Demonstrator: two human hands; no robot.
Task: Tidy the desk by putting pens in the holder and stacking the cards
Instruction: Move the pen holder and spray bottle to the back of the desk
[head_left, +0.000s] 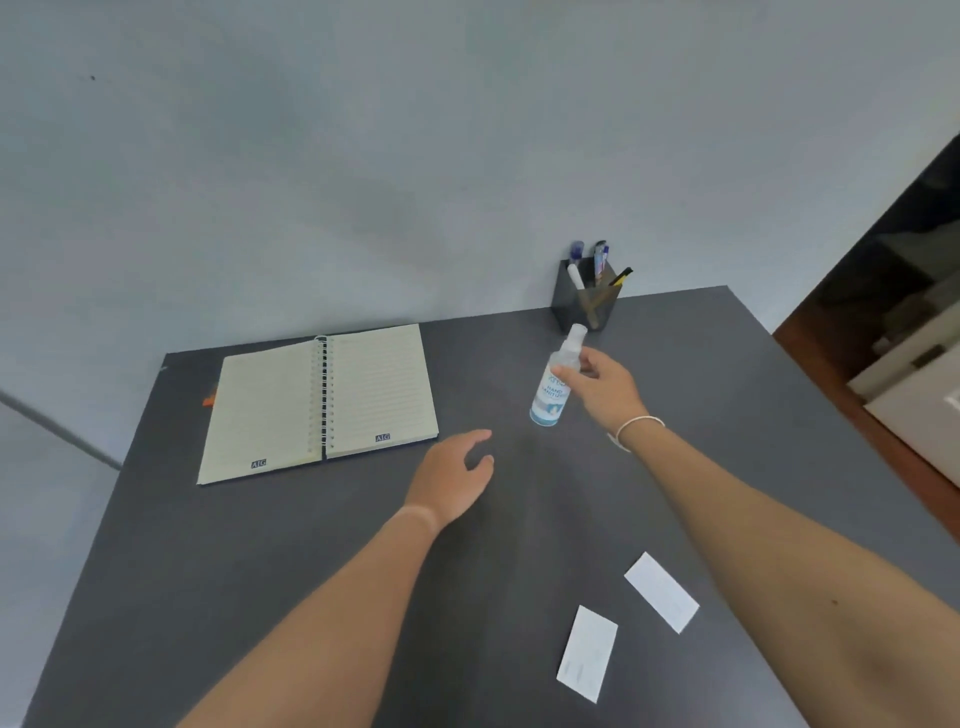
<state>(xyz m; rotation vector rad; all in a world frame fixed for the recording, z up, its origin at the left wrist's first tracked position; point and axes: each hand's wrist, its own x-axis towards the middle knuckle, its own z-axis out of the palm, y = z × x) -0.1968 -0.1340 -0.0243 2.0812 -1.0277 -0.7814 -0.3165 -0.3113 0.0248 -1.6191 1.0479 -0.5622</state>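
A dark pen holder (586, 304) stands at the desk's far edge with several pens (600, 262) upright in it. Two white cards lie apart near the front right: one (587, 653) closer to me, the other (661, 592) to its right. My right hand (602, 387) grips a clear hand sanitizer bottle (555, 387) by its upper part, tilted, just in front of the holder. My left hand (452, 480) hovers over the middle of the desk, fingers loosely curled, holding nothing.
An open spiral notebook (322, 402) lies on the left of the dark grey desk (260, 571), with something orange (209, 400) at its left edge. A pale wall stands behind. The desk's right edge drops to a wooden floor.
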